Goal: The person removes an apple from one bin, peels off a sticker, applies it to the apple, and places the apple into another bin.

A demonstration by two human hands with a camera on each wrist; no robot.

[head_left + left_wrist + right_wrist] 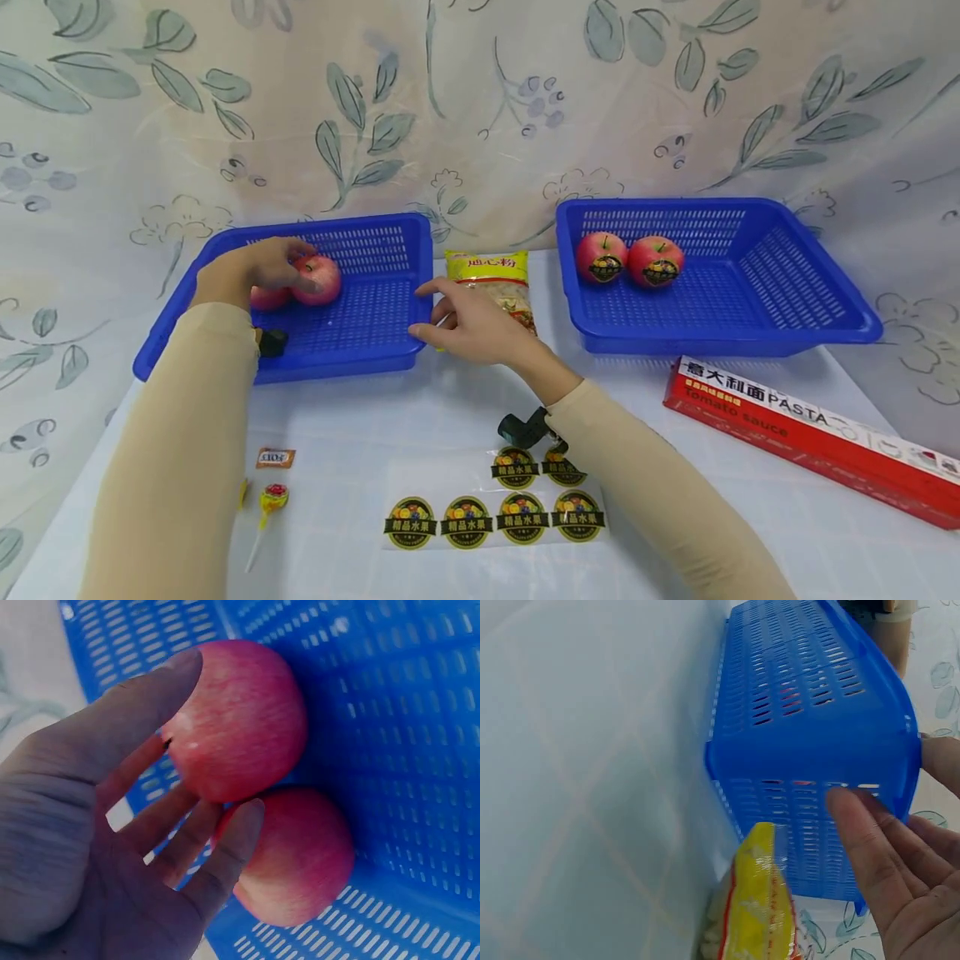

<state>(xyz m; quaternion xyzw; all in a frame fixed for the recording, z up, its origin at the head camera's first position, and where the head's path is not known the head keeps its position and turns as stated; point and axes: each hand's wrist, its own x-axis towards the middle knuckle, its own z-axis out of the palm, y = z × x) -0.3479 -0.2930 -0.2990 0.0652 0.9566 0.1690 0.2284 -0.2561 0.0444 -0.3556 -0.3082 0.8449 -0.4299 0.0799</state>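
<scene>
Two red apples lie side by side in the left blue basket. My left hand is over them, its fingers fairly straight; the thumb overlaps the upper apple in the left wrist view, and the index and middle fingertips are hidden behind it. The outer fingers lie by the lower apple. My right hand holds the rim at the right end of this basket; in the right wrist view one finger lies against the outer wall and another reaches behind the rim.
A yellow food packet stands between the baskets. The right blue basket holds two apples with labels. A red pasta box lies at right. A sheet of round stickers, a lollipop and an orange wrapped sweet lie in front.
</scene>
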